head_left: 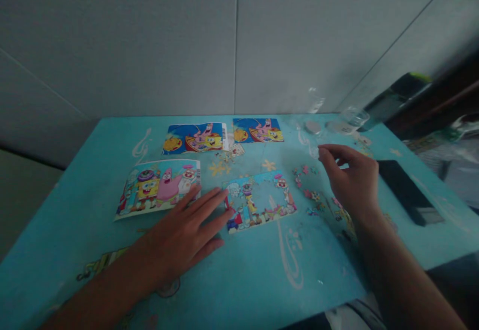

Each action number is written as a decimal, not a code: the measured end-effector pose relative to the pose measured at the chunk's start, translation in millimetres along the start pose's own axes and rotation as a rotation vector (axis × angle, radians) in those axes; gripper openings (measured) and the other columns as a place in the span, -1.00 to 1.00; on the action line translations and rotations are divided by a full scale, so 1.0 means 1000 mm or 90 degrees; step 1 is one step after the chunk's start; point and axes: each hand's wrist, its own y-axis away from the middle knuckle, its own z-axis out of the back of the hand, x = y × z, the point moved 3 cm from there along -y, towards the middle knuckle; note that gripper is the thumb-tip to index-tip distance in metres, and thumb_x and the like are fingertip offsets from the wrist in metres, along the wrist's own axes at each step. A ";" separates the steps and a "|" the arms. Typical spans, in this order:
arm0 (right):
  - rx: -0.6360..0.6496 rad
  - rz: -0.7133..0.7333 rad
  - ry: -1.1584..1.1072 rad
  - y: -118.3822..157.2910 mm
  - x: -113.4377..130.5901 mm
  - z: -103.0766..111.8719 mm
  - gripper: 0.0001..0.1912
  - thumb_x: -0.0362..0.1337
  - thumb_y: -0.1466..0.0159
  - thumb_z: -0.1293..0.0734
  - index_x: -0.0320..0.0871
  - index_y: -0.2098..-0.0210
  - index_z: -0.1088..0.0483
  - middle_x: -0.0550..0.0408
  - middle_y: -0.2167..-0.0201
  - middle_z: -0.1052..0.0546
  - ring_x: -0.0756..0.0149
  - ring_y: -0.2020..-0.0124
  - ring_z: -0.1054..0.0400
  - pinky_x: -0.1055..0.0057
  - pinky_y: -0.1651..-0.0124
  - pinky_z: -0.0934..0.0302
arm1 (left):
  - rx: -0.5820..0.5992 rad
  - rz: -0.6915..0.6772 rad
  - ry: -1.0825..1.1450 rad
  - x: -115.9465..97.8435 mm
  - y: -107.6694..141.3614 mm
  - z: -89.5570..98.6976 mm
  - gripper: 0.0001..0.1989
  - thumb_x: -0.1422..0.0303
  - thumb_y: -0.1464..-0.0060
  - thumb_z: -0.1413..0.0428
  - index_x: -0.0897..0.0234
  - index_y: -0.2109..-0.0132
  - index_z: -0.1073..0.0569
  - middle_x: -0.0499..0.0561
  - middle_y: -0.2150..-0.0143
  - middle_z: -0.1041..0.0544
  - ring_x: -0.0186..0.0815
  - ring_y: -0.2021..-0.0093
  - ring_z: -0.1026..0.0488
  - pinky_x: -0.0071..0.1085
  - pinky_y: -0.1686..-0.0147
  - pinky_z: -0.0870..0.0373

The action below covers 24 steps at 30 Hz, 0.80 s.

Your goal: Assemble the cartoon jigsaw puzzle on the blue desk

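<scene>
A partly assembled jigsaw puzzle (243, 215) with cartoon characters lies on the table, a gap in its middle and upper part. My left hand (187, 235) rests flat with fingers spread, its fingertips at the puzzle's left edge. To the right, my right hand (352, 180) is raised over the table, thumb and fingers pinched together. Whatever they hold, if anything, is too small to make out. Loose puzzle pieces (312, 195) lie scattered between the puzzle and my right forearm. Left of the puzzle is a picture sheet (164, 185) with a similar scene.
Behind stand a blue picture sheet (198, 138) and a finished blue puzzle (258, 130), lying flat by the wall (168, 45). A dark phone-like slab (406, 190) lies right of my right hand. Clear plastic containers (355, 116) and a dark bottle (396, 98) occupy the back right.
</scene>
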 end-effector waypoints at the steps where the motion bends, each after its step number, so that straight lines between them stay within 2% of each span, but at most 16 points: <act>1: -0.011 -0.008 -0.001 -0.001 -0.002 0.002 -0.80 -0.17 -0.34 -0.37 -0.09 0.17 -0.62 0.07 0.35 -0.65 0.27 0.37 -0.46 0.27 0.22 -0.31 | -0.003 -0.002 -0.003 0.000 0.000 0.001 -0.53 0.27 -0.39 -0.04 0.14 -0.37 -0.29 0.18 -0.48 -0.14 -0.03 -0.45 -0.13 0.09 -0.45 0.07; 6: -0.011 -0.050 -0.009 -0.007 -0.016 0.007 -0.79 -0.14 -0.32 -0.37 -0.08 0.19 -0.63 0.07 0.35 -0.66 0.25 0.38 -0.47 0.28 0.28 -0.30 | -0.002 -0.006 -0.014 0.001 -0.001 0.003 -0.55 0.30 -0.39 -0.02 0.11 -0.36 -0.30 0.15 -0.47 -0.17 -0.06 -0.43 -0.17 0.07 -0.44 0.00; 9: -0.017 -0.067 -0.012 -0.009 -0.021 0.010 -0.77 -0.14 -0.32 -0.37 -0.08 0.18 -0.64 0.05 0.36 -0.65 0.26 0.41 -0.46 0.28 0.31 -0.30 | -0.008 -0.007 -0.015 0.001 -0.001 0.002 -0.54 0.29 -0.39 -0.02 0.07 -0.37 -0.29 0.11 -0.45 -0.20 -0.07 -0.43 -0.18 0.05 -0.45 0.02; 13: -0.087 -0.077 -0.046 -0.014 -0.024 0.018 -0.74 -0.14 -0.33 -0.34 -0.13 0.16 -0.62 0.01 0.33 -0.65 0.25 0.39 -0.46 0.27 0.28 -0.32 | -0.021 -0.030 -0.026 0.001 -0.002 0.004 -0.56 0.26 -0.40 0.02 0.09 -0.37 -0.31 0.09 -0.44 -0.24 -0.09 -0.42 -0.20 0.05 -0.47 0.11; 15: -0.095 -0.084 -0.059 -0.016 -0.028 0.023 -0.73 -0.13 -0.33 -0.34 -0.14 0.16 -0.61 -0.01 0.32 -0.65 0.23 0.35 -0.48 0.25 0.25 -0.34 | -0.023 -0.046 -0.030 0.001 -0.004 0.006 -0.57 0.26 -0.40 0.03 0.09 -0.35 -0.33 0.08 -0.42 -0.27 -0.09 -0.41 -0.22 0.05 -0.47 0.10; 17: -0.005 -0.097 -0.056 -0.017 -0.032 0.025 -0.73 -0.11 -0.31 -0.35 -0.13 0.17 -0.61 0.01 0.34 -0.65 0.23 0.36 -0.48 0.26 0.28 -0.34 | -0.025 -0.046 -0.025 0.001 -0.005 0.007 -0.57 0.30 -0.39 0.03 0.08 -0.34 -0.35 0.05 -0.41 -0.30 -0.10 -0.39 -0.24 0.04 -0.46 0.07; 21: 0.401 -0.078 -0.015 -0.009 -0.036 0.016 -0.76 -0.05 -0.26 -0.40 -0.06 0.32 -0.61 0.11 0.46 -0.60 0.29 0.47 -0.44 0.33 0.40 -0.27 | -0.024 -0.044 -0.033 0.002 -0.004 0.006 -0.55 0.29 -0.38 0.00 0.10 -0.36 -0.32 0.07 -0.41 -0.30 -0.12 -0.40 -0.23 0.00 -0.48 0.11; 22: 0.472 -0.064 -0.002 -0.005 -0.036 0.015 -0.76 -0.03 -0.24 -0.42 -0.05 0.35 -0.61 0.13 0.48 -0.59 0.31 0.48 -0.43 0.35 0.42 -0.26 | -0.022 -0.046 -0.037 0.002 -0.004 0.006 -0.55 0.28 -0.38 -0.01 0.11 -0.36 -0.32 0.08 -0.41 -0.29 -0.12 -0.41 -0.21 -0.02 -0.48 0.14; 24: 0.546 -0.034 0.020 0.002 -0.036 0.012 -0.76 0.00 -0.21 -0.45 -0.03 0.34 -0.60 0.15 0.47 -0.58 0.32 0.48 -0.43 0.37 0.43 -0.24 | -0.015 -0.046 -0.041 0.003 -0.002 0.004 -0.54 0.27 -0.38 -0.02 0.13 -0.37 -0.31 0.10 -0.42 -0.27 -0.13 -0.42 -0.19 -0.03 -0.49 0.20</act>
